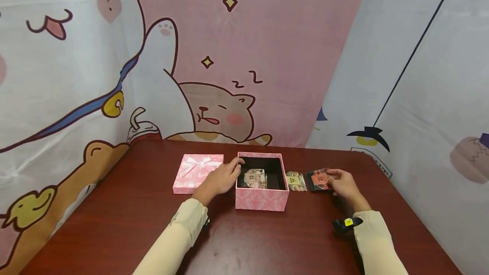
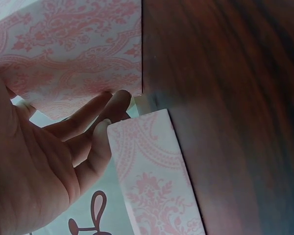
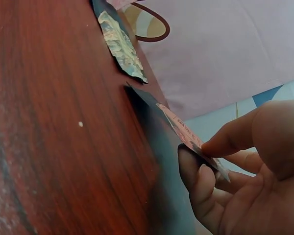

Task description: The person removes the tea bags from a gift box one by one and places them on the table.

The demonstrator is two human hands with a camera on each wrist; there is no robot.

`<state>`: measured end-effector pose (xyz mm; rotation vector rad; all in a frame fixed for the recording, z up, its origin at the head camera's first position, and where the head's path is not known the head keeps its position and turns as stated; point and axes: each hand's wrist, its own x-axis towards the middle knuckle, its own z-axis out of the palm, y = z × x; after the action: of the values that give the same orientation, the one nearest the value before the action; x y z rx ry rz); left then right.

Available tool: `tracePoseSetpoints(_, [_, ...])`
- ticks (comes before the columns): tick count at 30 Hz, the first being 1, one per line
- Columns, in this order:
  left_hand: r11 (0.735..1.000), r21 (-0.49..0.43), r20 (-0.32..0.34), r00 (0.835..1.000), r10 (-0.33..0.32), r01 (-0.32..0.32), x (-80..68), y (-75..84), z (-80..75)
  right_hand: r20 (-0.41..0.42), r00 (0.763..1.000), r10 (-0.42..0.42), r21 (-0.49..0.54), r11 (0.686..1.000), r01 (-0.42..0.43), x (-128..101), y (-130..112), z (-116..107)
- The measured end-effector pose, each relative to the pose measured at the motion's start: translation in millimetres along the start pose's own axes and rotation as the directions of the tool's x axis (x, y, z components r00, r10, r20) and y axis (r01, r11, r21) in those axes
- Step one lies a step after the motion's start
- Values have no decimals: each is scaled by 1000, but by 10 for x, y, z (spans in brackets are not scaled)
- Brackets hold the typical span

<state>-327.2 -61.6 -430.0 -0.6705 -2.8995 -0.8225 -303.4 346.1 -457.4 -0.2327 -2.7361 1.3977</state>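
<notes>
My left hand [image 1: 225, 176] holds the left wall of an open pink patterned gift box [image 1: 261, 200], fingertips over its rim. In the left wrist view, several fingers of that hand lie against the outside wall. Inside the box's black interior lie flat packets with a beige label [image 1: 255, 177]. My right hand [image 1: 343, 183] pinches the right edge of a thin dark packet with an orange-red label [image 1: 320, 179]. The right wrist view shows this packet tilted up off the table between thumb and fingers. Between it and the box lies a packet with a yellow-green label [image 1: 296, 180].
A pink box lid [image 1: 198, 172] with a ribbon bow lies left of the box, near my left wrist. Everything stands on a dark red-brown wooden table [image 1: 305, 241]. Behind the table hangs a cartoon-printed cloth [image 1: 275, 54].
</notes>
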Motion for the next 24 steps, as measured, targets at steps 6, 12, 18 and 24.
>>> tracePoseSetpoints(6, [1000, -8, -3, 1000, 3, -4, 1, -5, 13, 4, 1000, -5, -35, 999, 6, -38, 15, 5])
tracePoseSetpoints(12, [1000, -13, 7, 1000, 0, 0, 10, -7, 7, -10, 1000, 0, -74, 997, -1, -51, 18, -16])
tracePoseSetpoints(18, [1000, -12, 8, 1000, 1, 0, 13, -10, 2, -27, 999, 41, -125, 991, -44, -50, -19, -52])
tracePoseSetpoints(24, [1000, -9, 6, 1000, 8, -8, 6, -18, 3, -49, 996, 77, -139, 987, -84, -55, -25, -50])
